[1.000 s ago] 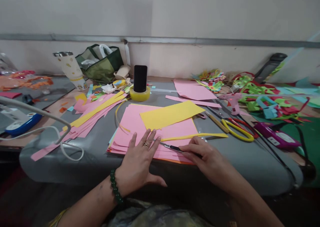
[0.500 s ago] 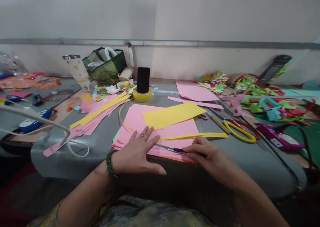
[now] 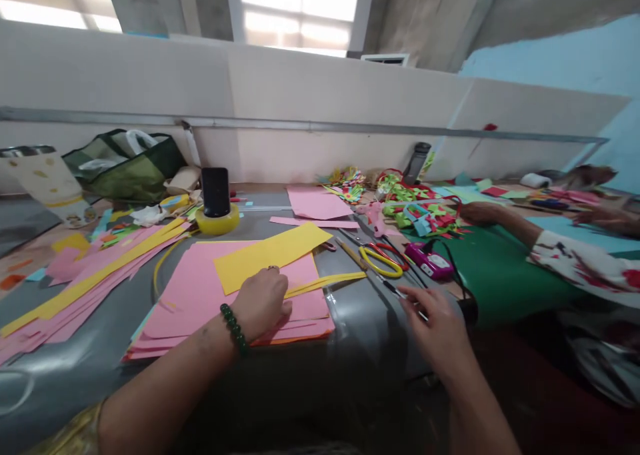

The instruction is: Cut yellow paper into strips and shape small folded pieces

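My left hand, wearing a ring and a green bead bracelet, rests with curled fingers on a stack of pink paper. Its fingertips are hidden at the left end of narrow yellow paper strips, so what they grip cannot be made out. A wide yellow paper piece lies just beyond that hand. To the right of the stack, my right hand is closed around a slim black-and-silver pen-like tool, raised near the yellow-handled scissors.
A phone stands in a yellow tape roll. Pink and yellow strips lie left. A pink glue gun, red-handled pliers and a purple device are at right. Another person's arm reaches over the green mat.
The view has swung right. My left hand has gone from spread flat to curled at the yellow strips. My right hand has carried the pen-like tool off the pink stack to the right.
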`<state>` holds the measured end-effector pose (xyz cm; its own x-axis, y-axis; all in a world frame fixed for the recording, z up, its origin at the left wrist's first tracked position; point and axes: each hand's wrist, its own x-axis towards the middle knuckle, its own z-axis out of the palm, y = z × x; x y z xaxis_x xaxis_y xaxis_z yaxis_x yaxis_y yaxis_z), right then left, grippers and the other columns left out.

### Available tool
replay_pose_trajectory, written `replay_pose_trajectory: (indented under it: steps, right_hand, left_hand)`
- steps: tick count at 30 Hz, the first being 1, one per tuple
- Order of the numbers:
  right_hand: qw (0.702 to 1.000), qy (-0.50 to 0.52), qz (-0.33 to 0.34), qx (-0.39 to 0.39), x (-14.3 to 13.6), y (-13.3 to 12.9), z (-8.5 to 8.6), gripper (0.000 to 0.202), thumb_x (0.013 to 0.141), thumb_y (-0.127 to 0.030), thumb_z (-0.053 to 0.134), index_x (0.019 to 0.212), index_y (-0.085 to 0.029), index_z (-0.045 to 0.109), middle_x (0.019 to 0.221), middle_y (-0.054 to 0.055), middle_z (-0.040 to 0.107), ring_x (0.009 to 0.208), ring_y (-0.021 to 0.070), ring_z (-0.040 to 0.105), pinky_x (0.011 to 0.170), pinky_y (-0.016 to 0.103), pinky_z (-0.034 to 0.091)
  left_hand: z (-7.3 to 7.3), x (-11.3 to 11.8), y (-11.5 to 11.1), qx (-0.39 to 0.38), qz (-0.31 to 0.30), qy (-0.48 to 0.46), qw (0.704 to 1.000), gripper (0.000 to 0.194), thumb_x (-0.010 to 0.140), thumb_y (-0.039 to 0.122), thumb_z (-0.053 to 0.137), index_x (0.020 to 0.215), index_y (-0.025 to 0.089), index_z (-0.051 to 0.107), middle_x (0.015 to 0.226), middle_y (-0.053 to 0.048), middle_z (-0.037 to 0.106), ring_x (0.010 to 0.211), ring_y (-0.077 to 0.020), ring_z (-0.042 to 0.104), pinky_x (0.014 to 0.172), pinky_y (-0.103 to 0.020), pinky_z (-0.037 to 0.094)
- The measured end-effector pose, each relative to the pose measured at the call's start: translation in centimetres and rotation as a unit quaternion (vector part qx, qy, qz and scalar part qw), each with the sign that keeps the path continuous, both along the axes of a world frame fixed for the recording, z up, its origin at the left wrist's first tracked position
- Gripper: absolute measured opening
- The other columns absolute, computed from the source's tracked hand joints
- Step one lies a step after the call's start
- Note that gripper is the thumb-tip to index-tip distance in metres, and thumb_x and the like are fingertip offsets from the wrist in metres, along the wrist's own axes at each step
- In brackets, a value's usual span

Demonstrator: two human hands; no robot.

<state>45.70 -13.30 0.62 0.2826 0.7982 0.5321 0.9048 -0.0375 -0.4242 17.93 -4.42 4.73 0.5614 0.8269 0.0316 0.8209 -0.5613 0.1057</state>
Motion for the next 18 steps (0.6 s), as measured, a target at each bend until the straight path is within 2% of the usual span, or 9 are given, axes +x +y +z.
replay_pose_trajectory:
  steps: [4, 7, 10, 12, 15, 18]
  right_hand:
    - [0.997, 0.008, 0.039, -0.061, -1.3, 0.0, -0.6, 0.027, 0.088, -0.029, 0.043, 0.097, -0.018, 0.065, 0.090, 0.011, 0.062, 0.078, 0.0238, 0.063, 0.068, 0.035, 0.050]
    - [0.995, -0.020, 0.066, -0.069, -1.6, 0.8, -0.9, 0.028, 0.090, -0.028, 0.040, 0.100, -0.019, 0.064, 0.093, 0.012, 0.062, 0.082, 0.0242, 0.064, 0.071, 0.035, 0.051]
    - [0.995, -0.065, 0.068, -0.043, -0.9, 2.6, -1.8, 0.028, 0.087, -0.030, 0.040, 0.097, -0.019, 0.064, 0.096, 0.012, 0.063, 0.080, 0.0255, 0.065, 0.069, 0.038, 0.052]
    - [0.990, -0.101, 0.094, -0.035, -0.2, 4.3, -2.5, 0.027, 0.086, -0.031, 0.040, 0.095, -0.021, 0.064, 0.100, 0.011, 0.064, 0.084, 0.0267, 0.064, 0.072, 0.042, 0.052]
    - [0.981, -0.133, 0.141, -0.028, 1.0, 6.9, -3.2, 0.025, 0.082, -0.030, 0.042, 0.088, -0.025, 0.066, 0.095, 0.013, 0.068, 0.086, 0.0310, 0.064, 0.074, 0.047, 0.051]
    - [0.977, -0.138, 0.162, -0.018, 2.1, 8.7, -3.5, 0.021, 0.080, -0.032, 0.047, 0.084, -0.029, 0.067, 0.093, 0.016, 0.069, 0.087, 0.0337, 0.064, 0.078, 0.049, 0.049]
  left_hand:
    - [-0.5, 0.8, 1.0, 0.006, 0.024, -0.011, 1.000, 0.027, 0.079, 0.005, 0.039, 0.086, 0.009, 0.065, 0.092, -0.018, 0.063, 0.089, -0.0286, 0.062, 0.076, -0.038, 0.047]
    - [-0.5, 0.1, 1.7, -0.014, 0.050, -0.051, 0.997, 0.025, 0.082, 0.008, 0.038, 0.089, 0.010, 0.062, 0.098, -0.020, 0.062, 0.097, -0.0307, 0.059, 0.082, -0.042, 0.045]
    - [-0.1, -1.6, 2.6, -0.069, 0.093, -0.108, 0.987, 0.018, 0.084, 0.012, 0.041, 0.090, 0.013, 0.059, 0.096, -0.015, 0.065, 0.093, -0.0264, 0.061, 0.081, -0.039, 0.046]
    - [0.5, -3.6, 3.6, -0.132, 0.121, -0.148, 0.973, 0.016, 0.083, 0.012, 0.044, 0.091, 0.015, 0.057, 0.085, -0.009, 0.068, 0.079, -0.0198, 0.065, 0.072, -0.031, 0.050]
    - [1.6, -7.9, 5.4, -0.214, 0.175, -0.200, 0.940, 0.017, 0.087, 0.013, 0.041, 0.098, 0.015, 0.055, 0.073, -0.001, 0.067, 0.061, -0.0123, 0.064, 0.060, -0.024, 0.050]
    - [2.3, -13.2, 7.2, -0.239, 0.250, -0.233, 0.909, 0.020, 0.094, 0.018, 0.038, 0.104, 0.013, 0.054, 0.084, -0.003, 0.066, 0.067, -0.0112, 0.063, 0.062, -0.025, 0.052]
